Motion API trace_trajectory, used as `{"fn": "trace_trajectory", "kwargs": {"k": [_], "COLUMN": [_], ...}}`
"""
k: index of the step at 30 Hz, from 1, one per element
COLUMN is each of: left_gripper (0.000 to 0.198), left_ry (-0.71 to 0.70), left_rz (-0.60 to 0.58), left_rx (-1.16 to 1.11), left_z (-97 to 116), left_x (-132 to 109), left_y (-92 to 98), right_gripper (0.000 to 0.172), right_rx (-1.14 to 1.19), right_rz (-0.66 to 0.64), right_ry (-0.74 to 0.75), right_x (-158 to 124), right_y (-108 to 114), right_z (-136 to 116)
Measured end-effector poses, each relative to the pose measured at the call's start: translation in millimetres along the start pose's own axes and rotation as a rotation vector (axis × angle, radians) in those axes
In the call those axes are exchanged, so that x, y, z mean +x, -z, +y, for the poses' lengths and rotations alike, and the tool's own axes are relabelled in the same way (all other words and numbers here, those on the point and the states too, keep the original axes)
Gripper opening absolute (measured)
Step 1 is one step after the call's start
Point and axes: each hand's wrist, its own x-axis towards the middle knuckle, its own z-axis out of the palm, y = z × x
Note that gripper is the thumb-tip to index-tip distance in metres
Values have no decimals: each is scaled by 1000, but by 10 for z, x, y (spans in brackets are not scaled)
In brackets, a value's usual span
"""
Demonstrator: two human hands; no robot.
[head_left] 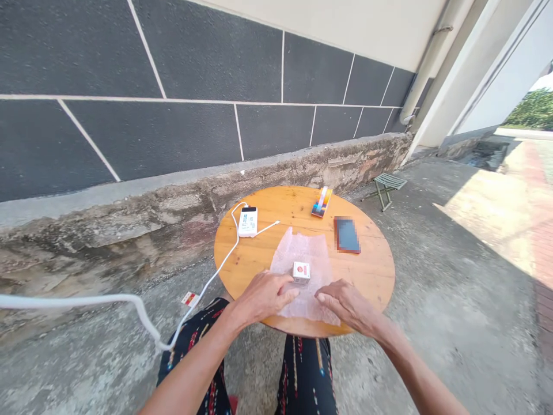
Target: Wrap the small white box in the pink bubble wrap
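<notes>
A small white box with a red mark [301, 271] sits on a sheet of pinkish bubble wrap [305, 248], which lies flat on the round wooden table [371, 276]. My left hand [268, 294] is just to the left of the box, palm down, fingers apart, with its fingertips close to the box's near left side. To the right, my right hand [345, 302] rests over the lower right part of the wrap, fingers slightly bent and holding nothing.
A white power bank [248, 222] with a white cable lies at the table's left. Toward the back right are a tape dispenser [322, 203] and a blurred phone-like object [347, 235]. A folding stool [389, 183] stands beyond, near the wall.
</notes>
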Motion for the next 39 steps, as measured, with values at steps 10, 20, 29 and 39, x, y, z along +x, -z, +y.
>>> {"fn": "trace_trajectory", "kwargs": {"k": [10,20,29,39], "left_gripper": [27,19,22,22], "left_ry": [70,37,91,108], "left_rz": [44,29,27,20], "left_rx": [-7,86,80,98], "left_z": [-149,-143,-154,-132], "left_x": [-47,-47,-17,-13], "left_y": [-356,-464,-507,-517], "right_gripper": [23,51,46,46], "right_rx": [-16,-21,157,36], "right_rz": [129,124,369,385], "right_ry": [-70,-80,-191,-459], "right_x": [129,626,326,-239], "right_y": [-175,-330,-145,48], "right_z": [134,118,492,1076]}}
